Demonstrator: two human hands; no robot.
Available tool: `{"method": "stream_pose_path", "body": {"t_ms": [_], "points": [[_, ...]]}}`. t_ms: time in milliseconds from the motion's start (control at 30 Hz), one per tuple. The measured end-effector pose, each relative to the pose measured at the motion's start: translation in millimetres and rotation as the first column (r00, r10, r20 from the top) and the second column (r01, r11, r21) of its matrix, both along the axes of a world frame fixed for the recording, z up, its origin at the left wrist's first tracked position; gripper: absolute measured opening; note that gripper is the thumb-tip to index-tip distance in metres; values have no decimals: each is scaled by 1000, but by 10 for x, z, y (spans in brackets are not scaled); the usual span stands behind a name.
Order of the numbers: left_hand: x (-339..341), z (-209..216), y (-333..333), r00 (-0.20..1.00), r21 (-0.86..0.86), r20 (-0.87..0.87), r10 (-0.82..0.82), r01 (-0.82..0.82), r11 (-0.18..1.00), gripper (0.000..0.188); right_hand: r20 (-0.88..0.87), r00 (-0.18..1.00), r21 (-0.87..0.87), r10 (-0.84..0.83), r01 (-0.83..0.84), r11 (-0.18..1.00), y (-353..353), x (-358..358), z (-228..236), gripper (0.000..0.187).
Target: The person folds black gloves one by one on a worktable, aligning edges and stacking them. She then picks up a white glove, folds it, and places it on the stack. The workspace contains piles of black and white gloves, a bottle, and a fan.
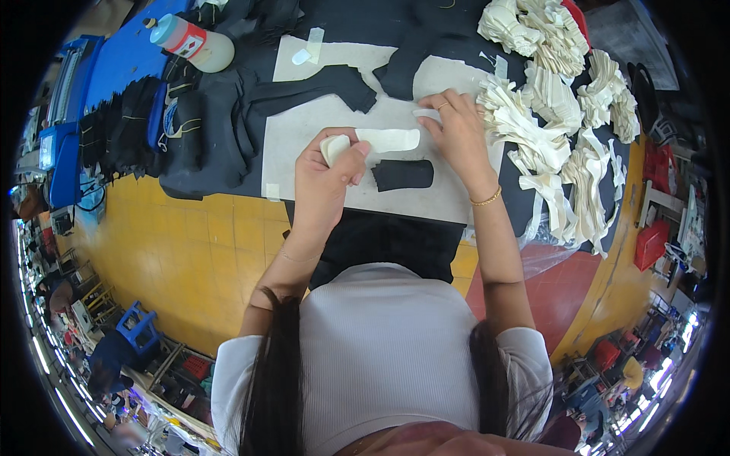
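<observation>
My left hand (pixel 319 178) is closed on a folded cream fabric strip (pixel 394 140), whose flat end reaches out to the right over the pale board. A small, thin white piece (pixel 426 114) sits pinched in the fingers of my right hand (pixel 462 137); its kind cannot be made out. Just below the strip, a short dark fabric piece (pixel 405 175) lies flat on the pale board (pixel 304 148). Longer dark fabric pieces (pixel 323 85) cross the board's far part, beyond both hands.
Bundles of cream fabric strips (pixel 536 114) cover the table's right side. Stacked dark fabric (pixel 217 129) lies left, with a plastic bottle (pixel 199 47) behind it. A small white oval piece (pixel 301 57) rests at the back. A blue stool (pixel 138 327) stands on the yellow floor.
</observation>
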State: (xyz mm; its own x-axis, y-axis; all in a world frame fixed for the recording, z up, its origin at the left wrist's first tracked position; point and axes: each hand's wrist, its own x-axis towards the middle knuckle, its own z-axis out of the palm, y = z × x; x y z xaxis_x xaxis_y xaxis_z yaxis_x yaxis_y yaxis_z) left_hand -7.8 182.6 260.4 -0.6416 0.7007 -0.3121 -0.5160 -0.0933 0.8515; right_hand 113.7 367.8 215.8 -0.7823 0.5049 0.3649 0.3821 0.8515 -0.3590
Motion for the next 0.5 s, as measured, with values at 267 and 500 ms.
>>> {"method": "stream_pose_path", "body": {"t_ms": [267,500], "points": [[133,150,28,936,-183,-351,-18,-50,982,20,-414,899,-281,-141,21,959,-533,112,619,22],[213,173,71,567,-86,-821,-60,-20,996,28,-449,889,-368,-87,-95,925,-767,54,689,16]]}}
